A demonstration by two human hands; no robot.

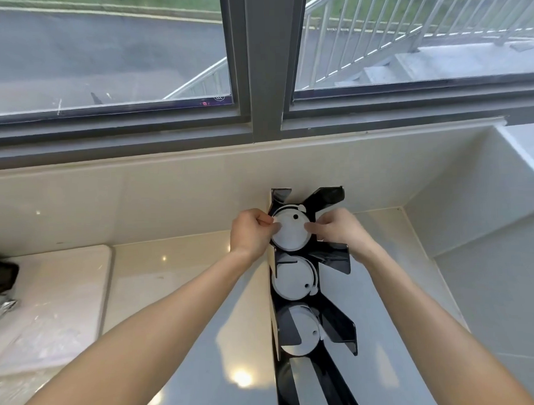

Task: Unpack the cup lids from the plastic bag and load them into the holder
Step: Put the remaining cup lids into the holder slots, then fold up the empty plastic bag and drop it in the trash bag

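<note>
A black lid holder (pixel 339 327) with slanted dividers stands on the counter, running from the back wall toward me. White cup lids fill three of its slots: the far stack (pixel 291 231), the middle stack (pixel 292 281) and the near stack (pixel 299 328). My left hand (pixel 250 233) pinches the left edge of the far stack. My right hand (pixel 336 230) holds its right edge with curled fingers. The nearest slot (pixel 291 383) looks dark, with no lids showing. Crumpled clear plastic (pixel 34 337) lies at the far left on a white board.
A beige tiled wall and a window frame (pixel 263 123) rise behind the holder. A white side wall (pixel 478 225) closes the corner at right. A black object (pixel 2 276) and some silvery foil (pixel 1 307) sit at the left edge.
</note>
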